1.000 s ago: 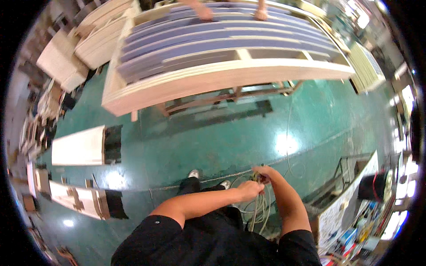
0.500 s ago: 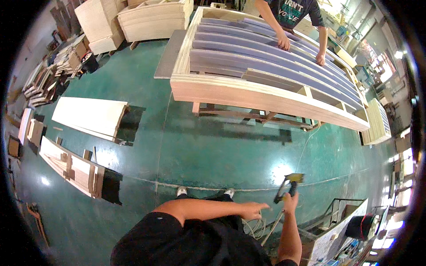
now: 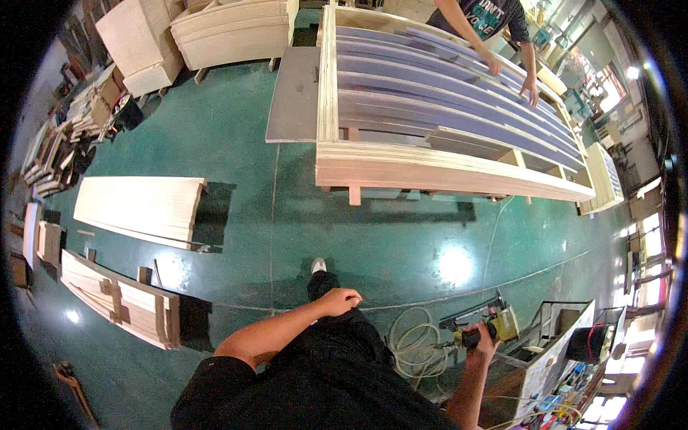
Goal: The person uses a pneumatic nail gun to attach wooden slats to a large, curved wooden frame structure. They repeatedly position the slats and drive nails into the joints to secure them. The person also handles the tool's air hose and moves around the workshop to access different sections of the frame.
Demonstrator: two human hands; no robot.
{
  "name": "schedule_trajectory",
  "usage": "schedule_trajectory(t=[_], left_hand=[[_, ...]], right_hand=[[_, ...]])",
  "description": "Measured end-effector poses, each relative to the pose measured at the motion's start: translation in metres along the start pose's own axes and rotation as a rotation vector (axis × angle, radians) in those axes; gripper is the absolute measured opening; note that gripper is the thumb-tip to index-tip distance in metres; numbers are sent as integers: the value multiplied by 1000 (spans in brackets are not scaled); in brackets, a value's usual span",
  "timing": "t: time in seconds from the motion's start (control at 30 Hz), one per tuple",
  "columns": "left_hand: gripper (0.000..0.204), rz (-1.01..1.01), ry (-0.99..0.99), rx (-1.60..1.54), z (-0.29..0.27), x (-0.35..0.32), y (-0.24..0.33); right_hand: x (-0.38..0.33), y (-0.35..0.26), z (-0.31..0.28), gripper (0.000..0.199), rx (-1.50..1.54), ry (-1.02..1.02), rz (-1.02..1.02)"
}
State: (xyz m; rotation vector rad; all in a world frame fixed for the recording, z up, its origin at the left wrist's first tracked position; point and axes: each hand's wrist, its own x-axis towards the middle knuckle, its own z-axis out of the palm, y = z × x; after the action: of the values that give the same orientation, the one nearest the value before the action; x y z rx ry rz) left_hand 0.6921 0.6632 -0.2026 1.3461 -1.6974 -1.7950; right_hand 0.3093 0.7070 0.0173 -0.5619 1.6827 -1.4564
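Note:
My right hand is closed round the grip of a yellow and black nail gun, held out at my right side. A pale air hose hangs in loose coils beside it and seems to run to the gun's grip. My left hand hangs in front of my thigh with its fingers loosely bent and nothing visible in it. Ahead stands a large wooden frame with long grey-purple slats across it. Neither of my hands touches the frame.
A co-worker's hands rest over the frame's far side. Stacked pale boards and a bundle of wood lie on the green floor at left. At lower right stands a cart with a black bucket. Large wooden stacks stand at back left.
The nail gun has swung down and to the right in my right hand. My left hand has moved left, away from the hose. One foot has stepped ahead, and the frame sits further right in view.

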Motion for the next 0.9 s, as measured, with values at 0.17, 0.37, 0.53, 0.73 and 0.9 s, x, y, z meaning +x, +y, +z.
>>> schedule_trajectory(t=[0.17, 0.37, 0.53, 0.73, 0.9], left_hand=[[34, 198, -170, 270, -117, 14, 7], [32, 155, -460, 302, -289, 6, 107], [26, 330, -399, 419, -458, 30, 208], [23, 833, -142, 737, -598, 187, 270], [29, 1134, -331, 872, -612, 273, 253]], right_hand=[[31, 13, 71, 57, 41, -287, 89], [32, -18, 177, 51, 96, -424, 278], [22, -60, 187, 56, 18, -316, 173], [-27, -172, 321, 66, -478, -458, 531], [-25, -181, 489, 65, -581, -445, 555]])
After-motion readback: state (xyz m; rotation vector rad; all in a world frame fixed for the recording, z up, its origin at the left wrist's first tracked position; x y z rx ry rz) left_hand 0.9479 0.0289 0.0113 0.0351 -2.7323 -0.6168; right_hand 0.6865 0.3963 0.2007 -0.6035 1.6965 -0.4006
